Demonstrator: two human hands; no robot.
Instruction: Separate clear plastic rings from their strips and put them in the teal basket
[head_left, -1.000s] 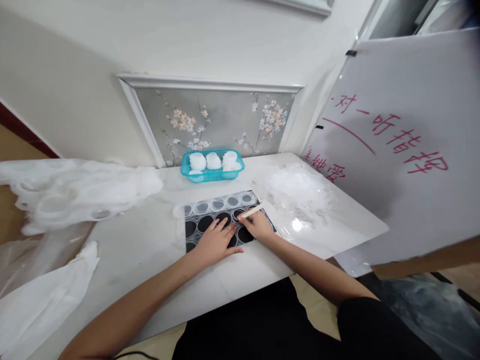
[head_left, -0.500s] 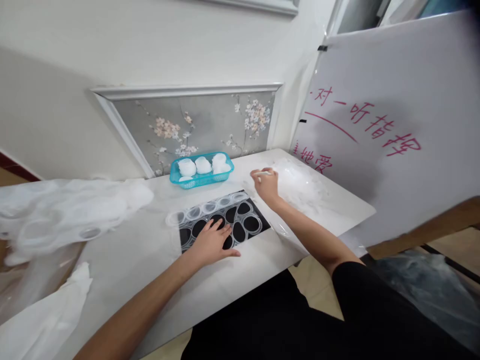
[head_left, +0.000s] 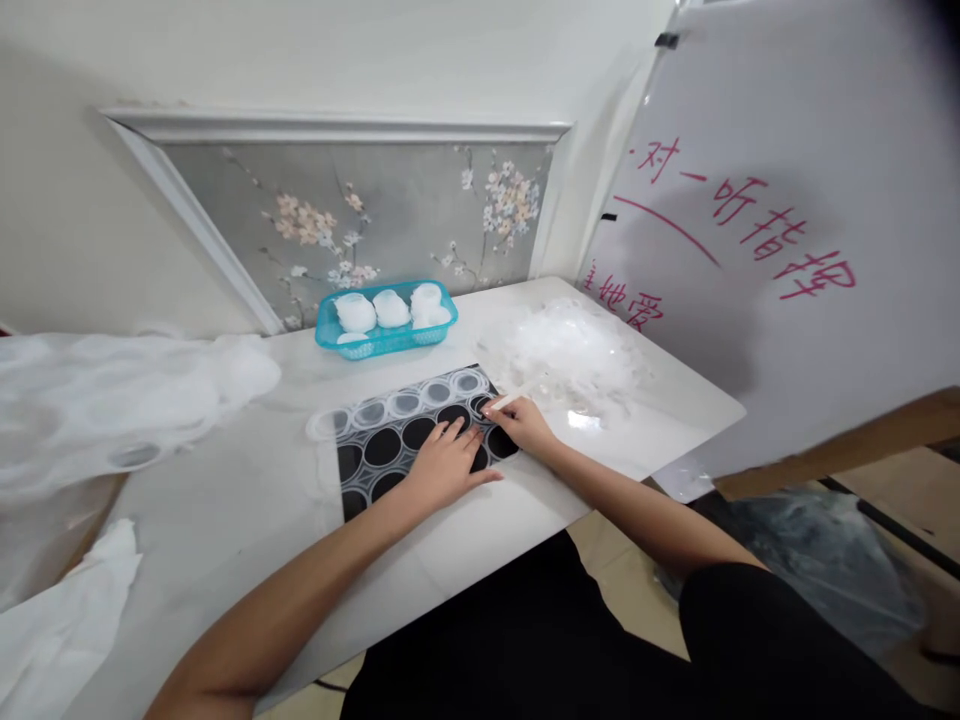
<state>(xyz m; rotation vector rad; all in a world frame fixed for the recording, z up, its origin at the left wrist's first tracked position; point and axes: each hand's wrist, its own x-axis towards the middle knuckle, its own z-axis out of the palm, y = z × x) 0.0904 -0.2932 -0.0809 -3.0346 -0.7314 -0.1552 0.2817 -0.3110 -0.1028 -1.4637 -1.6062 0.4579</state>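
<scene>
Left hand (head_left: 444,466): laid flat, fingers slightly parted, gripping nothing visible, on ring-patterned sheet (head_left: 382,447), flat on bench (head_left: 247,535). Sheet looks thin, light, probably slippery; take by edge. Right hand (head_left: 531,426): fingers pinched round white stick (head_left: 511,399), likely light, stiff; hold near tip.
</scene>
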